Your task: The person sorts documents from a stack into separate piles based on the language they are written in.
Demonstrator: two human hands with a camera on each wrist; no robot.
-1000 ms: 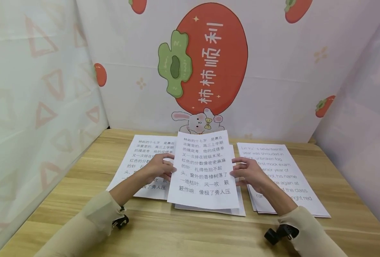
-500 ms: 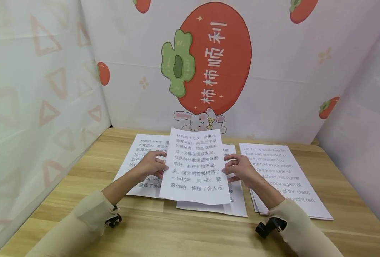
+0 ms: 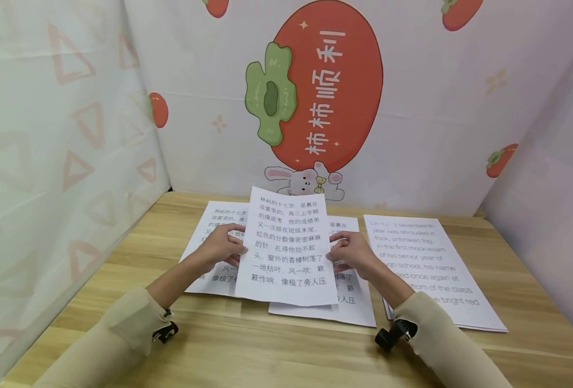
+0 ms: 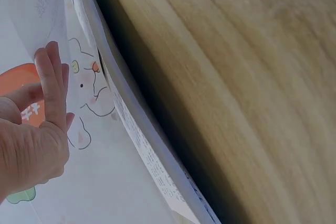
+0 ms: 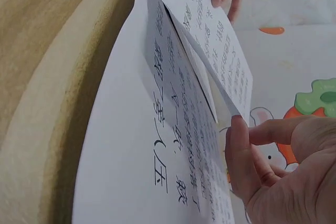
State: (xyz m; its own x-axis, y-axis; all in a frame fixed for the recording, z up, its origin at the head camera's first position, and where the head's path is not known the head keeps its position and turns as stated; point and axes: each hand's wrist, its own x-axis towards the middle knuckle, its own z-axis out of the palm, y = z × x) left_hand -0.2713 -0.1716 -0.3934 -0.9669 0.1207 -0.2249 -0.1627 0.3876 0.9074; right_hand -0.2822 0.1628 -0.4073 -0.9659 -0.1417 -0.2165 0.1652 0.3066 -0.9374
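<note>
A white sheet of paper [image 3: 286, 248] printed with Chinese text is held up above the table by both hands. My left hand [image 3: 221, 245] pinches its left edge between thumb and fingers. On the opposite edge, my right hand [image 3: 356, 253] pinches it the same way; the right wrist view shows thumb and fingertips meeting at the sheet's border. Beneath it lies a middle stack [image 3: 356, 304] with the same Chinese text, partly covered by the held sheet. A left stack [image 3: 209, 283], also in Chinese, shows behind the left hand and forearm.
To the right lies a stack of sheets with English text [image 3: 427, 253], its lower left corner behind the right forearm. The wooden table [image 3: 267, 350] meets a back curtain [image 3: 209, 151] with a persimmon print. White curtains [image 3: 63, 226] flank both sides.
Both hands have moved left together with the held sheet, so it covers more of the left stack and bares more of the middle one. The grip on both edges stays.
</note>
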